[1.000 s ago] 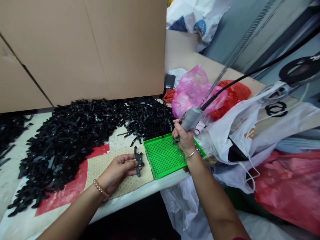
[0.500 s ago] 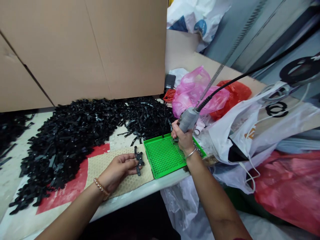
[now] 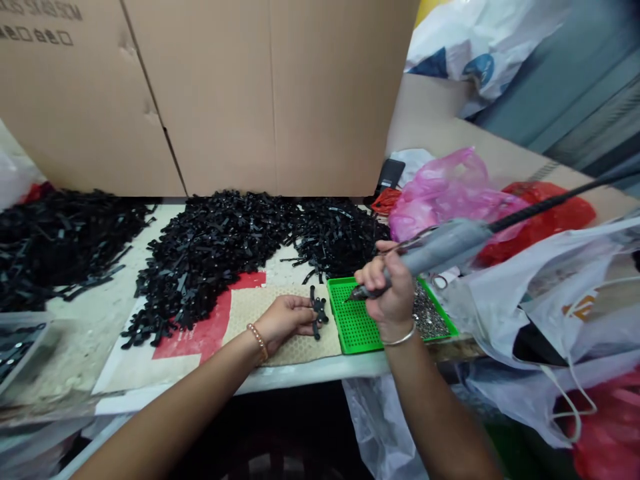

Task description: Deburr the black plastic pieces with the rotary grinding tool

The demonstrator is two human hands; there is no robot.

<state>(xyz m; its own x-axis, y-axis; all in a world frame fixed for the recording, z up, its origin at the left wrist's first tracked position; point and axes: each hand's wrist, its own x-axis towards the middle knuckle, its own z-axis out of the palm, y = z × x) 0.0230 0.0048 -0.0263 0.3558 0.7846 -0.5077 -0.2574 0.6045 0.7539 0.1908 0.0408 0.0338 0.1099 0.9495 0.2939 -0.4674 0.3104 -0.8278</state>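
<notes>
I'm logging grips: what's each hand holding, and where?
Left hand: small black elongated pieces, pinched around mid-length. Right hand: grey cylindrical tool, gripped near its dark tip.

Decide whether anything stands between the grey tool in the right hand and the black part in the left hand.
Yes, one thing: the left rim of the green tray runs between the tip of the grey tool in the right hand and the black part in the left hand. Nothing else visible stands there.

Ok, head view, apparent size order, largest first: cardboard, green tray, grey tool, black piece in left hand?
1. Cardboard
2. Green tray and grey tool: too close to rank; right hand partly covers both
3. Black piece in left hand
</notes>
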